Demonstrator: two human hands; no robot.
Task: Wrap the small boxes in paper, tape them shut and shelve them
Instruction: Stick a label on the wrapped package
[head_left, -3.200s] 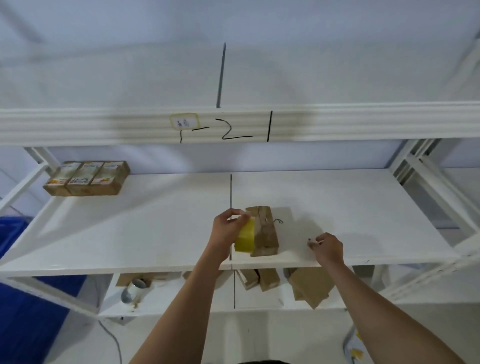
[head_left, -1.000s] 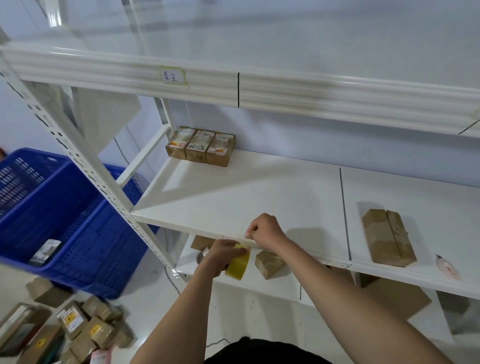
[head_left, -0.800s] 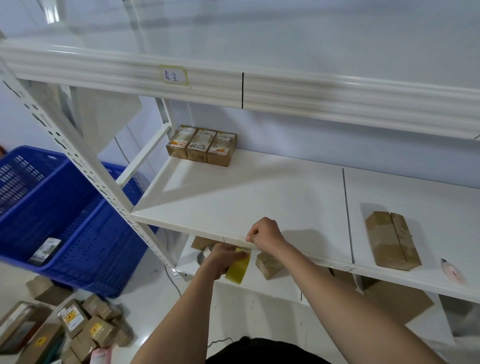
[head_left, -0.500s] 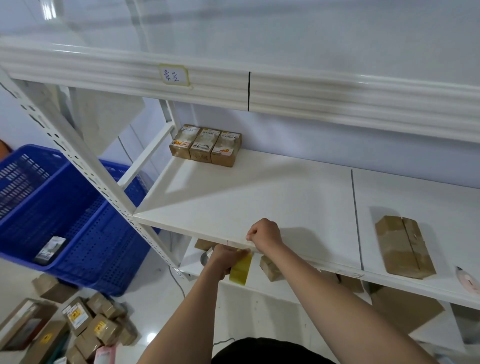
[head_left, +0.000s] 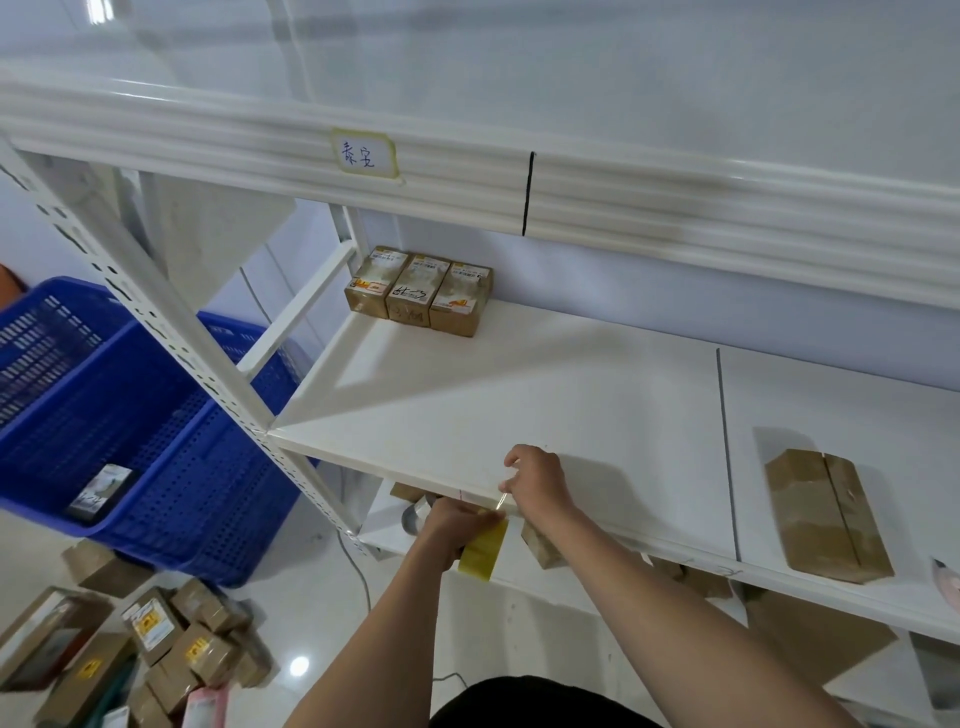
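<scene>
Two bare forearms, no sleeves, dark garment (head_left: 540, 701) at the torso

Stockroom: labelled white shelving (head_left: 519, 395), blue crates (head_left: 130, 415).

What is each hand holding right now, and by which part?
The left hand grips the yellow tape roll around its rim. The right hand pinches the pulled-out tape end at the shelf edge.

A blue crate (head_left: 130, 431) stands on the floor beside a handwritten label (head_left: 363, 155).
</scene>
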